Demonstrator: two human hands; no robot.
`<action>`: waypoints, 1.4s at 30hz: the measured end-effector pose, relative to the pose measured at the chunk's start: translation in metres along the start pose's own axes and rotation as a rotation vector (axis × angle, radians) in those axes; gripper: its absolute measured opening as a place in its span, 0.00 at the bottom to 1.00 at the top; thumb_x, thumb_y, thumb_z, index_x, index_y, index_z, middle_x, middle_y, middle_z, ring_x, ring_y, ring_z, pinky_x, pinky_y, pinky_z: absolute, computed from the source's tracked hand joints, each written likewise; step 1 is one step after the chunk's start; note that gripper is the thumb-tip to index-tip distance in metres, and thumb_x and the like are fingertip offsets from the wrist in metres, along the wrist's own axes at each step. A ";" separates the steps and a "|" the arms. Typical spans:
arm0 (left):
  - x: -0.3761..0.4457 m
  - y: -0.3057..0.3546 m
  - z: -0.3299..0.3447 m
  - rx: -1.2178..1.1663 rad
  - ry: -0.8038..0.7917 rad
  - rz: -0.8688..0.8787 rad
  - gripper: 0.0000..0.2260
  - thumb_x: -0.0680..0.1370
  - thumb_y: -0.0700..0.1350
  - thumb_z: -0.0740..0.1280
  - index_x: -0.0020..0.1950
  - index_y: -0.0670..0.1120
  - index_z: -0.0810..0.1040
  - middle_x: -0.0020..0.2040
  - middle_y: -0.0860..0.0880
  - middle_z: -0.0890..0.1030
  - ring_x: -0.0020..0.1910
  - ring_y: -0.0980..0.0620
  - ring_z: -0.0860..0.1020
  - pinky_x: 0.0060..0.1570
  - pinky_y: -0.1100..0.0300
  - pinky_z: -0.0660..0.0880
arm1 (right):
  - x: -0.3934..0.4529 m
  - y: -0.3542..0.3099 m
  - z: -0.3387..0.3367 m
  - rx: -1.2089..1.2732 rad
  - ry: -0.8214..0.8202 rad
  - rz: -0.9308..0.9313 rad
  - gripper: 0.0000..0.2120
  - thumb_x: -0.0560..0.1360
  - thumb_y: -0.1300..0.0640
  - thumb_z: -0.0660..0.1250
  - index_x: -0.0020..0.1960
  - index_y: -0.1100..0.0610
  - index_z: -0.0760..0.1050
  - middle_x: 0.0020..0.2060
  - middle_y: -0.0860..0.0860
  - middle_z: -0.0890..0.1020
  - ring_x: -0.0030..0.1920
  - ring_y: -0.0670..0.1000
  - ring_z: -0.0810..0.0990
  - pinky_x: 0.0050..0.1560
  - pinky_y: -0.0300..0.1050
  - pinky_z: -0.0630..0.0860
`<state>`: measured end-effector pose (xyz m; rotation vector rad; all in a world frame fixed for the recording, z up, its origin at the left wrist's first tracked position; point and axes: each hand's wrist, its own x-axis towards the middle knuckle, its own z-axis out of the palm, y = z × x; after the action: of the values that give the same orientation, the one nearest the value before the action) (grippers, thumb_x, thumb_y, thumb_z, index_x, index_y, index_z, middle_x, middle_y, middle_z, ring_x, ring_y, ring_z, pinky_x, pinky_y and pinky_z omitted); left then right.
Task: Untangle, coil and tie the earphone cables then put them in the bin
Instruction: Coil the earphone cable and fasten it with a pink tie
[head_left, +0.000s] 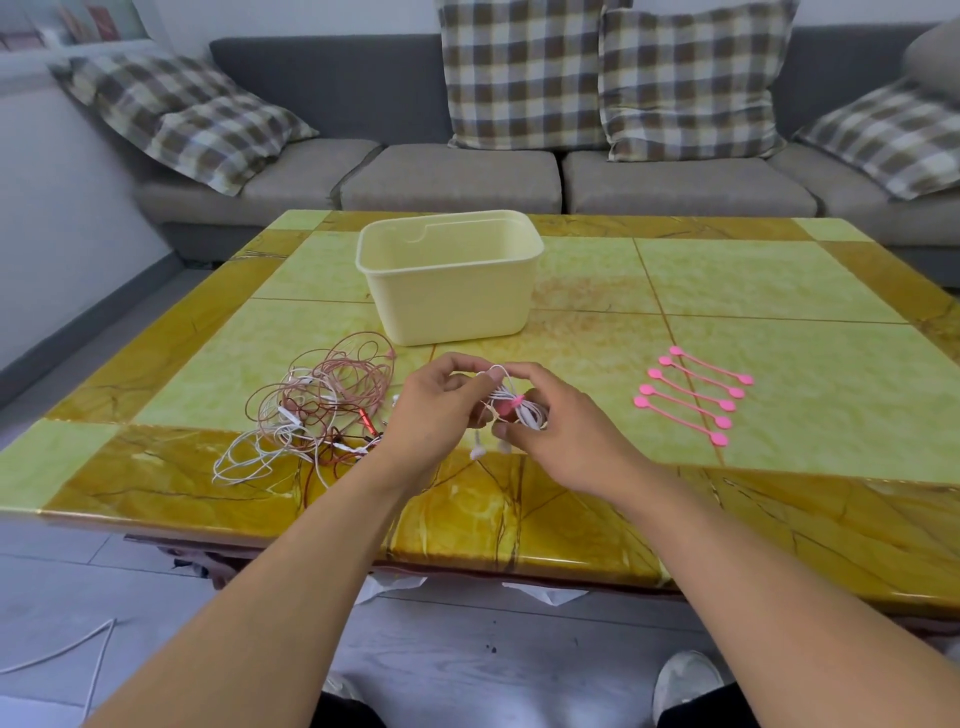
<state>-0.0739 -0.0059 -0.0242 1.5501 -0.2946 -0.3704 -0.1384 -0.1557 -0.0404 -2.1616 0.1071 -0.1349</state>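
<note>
While both hands pinch it, white coiled earphone cable (511, 402) (pink-tied) dangles earbuds.

grey sofa (452, 176) across frame top | checked cushions (519, 73) on it | tiled table (779, 280) centre | white shoe (685, 680) lower right

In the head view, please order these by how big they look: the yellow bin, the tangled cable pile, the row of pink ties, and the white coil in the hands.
1. yellow bin
2. tangled cable pile, nearly as big
3. row of pink ties
4. white coil, partly hidden by the left hand and right hand
</note>
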 end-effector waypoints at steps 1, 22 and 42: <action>-0.001 0.001 -0.002 -0.010 -0.002 -0.007 0.09 0.79 0.45 0.72 0.55 0.40 0.80 0.40 0.43 0.85 0.34 0.53 0.79 0.40 0.61 0.77 | 0.002 0.001 0.002 0.034 -0.008 0.002 0.20 0.77 0.53 0.72 0.66 0.40 0.73 0.45 0.44 0.84 0.42 0.44 0.82 0.46 0.46 0.79; 0.002 0.003 -0.037 0.145 0.028 0.141 0.21 0.74 0.35 0.76 0.63 0.49 0.76 0.46 0.46 0.85 0.44 0.49 0.85 0.49 0.59 0.80 | 0.021 -0.003 0.011 0.154 -0.040 0.002 0.09 0.81 0.50 0.67 0.55 0.36 0.82 0.44 0.35 0.86 0.48 0.36 0.82 0.55 0.46 0.78; 0.016 0.025 -0.030 -0.114 0.041 0.051 0.19 0.71 0.29 0.76 0.59 0.42 0.80 0.43 0.46 0.83 0.39 0.44 0.84 0.46 0.53 0.82 | 0.029 -0.009 0.031 0.705 -0.057 0.004 0.09 0.79 0.63 0.69 0.56 0.54 0.84 0.48 0.53 0.86 0.52 0.47 0.82 0.65 0.50 0.77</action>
<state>-0.0460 0.0149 -0.0004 1.4336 -0.2759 -0.3102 -0.1052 -0.1291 -0.0489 -1.4600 0.0235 -0.0895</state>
